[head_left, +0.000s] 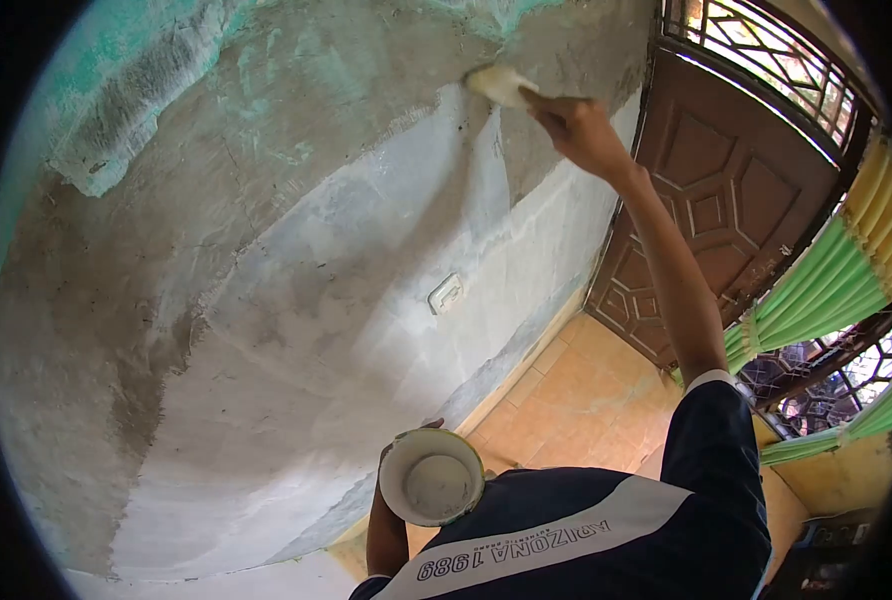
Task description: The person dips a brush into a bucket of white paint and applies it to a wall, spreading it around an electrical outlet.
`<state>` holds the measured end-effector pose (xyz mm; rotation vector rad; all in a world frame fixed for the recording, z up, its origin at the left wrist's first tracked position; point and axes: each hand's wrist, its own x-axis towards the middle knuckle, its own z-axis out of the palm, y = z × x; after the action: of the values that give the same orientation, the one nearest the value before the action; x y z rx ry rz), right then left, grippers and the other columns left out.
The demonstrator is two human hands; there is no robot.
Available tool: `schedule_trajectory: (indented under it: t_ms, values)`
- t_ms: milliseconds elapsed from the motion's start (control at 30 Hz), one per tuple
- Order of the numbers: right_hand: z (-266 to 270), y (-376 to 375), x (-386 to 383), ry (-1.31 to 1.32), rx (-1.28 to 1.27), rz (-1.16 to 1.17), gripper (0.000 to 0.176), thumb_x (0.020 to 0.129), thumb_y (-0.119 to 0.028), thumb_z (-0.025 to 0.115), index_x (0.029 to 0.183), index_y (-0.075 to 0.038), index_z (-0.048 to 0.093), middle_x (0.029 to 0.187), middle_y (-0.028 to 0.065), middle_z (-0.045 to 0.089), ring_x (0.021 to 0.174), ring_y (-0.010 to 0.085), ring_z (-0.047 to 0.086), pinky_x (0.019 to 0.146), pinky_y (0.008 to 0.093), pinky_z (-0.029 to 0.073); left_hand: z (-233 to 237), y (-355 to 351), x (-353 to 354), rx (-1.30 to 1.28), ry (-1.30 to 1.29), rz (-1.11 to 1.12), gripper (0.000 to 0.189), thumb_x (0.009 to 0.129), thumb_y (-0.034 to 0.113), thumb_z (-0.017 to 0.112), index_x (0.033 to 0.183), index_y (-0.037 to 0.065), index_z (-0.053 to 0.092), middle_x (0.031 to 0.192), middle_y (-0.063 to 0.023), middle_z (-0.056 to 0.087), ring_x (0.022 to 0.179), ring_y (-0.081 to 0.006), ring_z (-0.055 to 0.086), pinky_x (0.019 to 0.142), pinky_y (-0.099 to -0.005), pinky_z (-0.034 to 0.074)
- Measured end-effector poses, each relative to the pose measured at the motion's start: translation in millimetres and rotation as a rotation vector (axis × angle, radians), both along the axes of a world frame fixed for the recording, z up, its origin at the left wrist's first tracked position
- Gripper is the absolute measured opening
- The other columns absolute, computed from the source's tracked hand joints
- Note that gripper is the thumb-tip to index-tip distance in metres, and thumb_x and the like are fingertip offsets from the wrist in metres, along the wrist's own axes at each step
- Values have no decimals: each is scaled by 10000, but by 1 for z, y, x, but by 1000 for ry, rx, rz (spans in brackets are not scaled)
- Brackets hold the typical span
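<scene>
My right hand (pixel 588 138) is raised at the end of an outstretched arm, its fingers closed on a pale putty scraper (pixel 501 86). The scraper lies against or very near the bare grey part of the wall (pixel 386 55); its exact contact I cannot make out. Below the tool runs a whitish smear on the wall. Close to my body, my left hand (pixel 432 425) holds a round pale bowl (pixel 434 480) with whitish material at its bottom. Most of that hand is hidden behind the bowl; a few fingertips show at its rim.
A white switch or socket plate (pixel 446 294) sits on the whitened wall. Old green paint (pixel 116 110) peels at upper left. To the right are a brown panelled door (pixel 706 200), a green curtain (pixel 806 290) and a grilled window. Orange tiles (pixel 576 400) cover the floor.
</scene>
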<state>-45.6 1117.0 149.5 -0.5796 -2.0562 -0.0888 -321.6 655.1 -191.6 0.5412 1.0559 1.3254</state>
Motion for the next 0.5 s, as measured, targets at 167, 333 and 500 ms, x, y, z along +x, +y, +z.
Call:
schedule_trajectory:
  t_ms: [167,333,500]
  values:
    - [-74,-3,-13,-74,-173,35,346,1038,-121,712,1369,-41,771,955,319,737,843,468,762,773,520,597,-5,0,-3,39,47,-24,500,1151,264,536,1587,31,607,1260,-117,781,1047,-211,767,937,-383,645]
    - [-120,-5,8,-267,-320,11,329,1036,-107,680,1342,-47,784,985,301,759,913,468,769,866,530,613,12,4,-1,-67,-289,5,445,1104,164,595,1499,-31,660,1405,-158,731,1082,-243,763,925,-423,654]
    - [-77,8,6,-400,-249,11,335,1006,-61,730,1334,-34,787,1070,251,781,901,415,779,868,486,613,17,8,1,-52,-176,-22,468,1125,202,581,1551,14,630,1326,-125,759,1056,-211,762,933,-392,646]
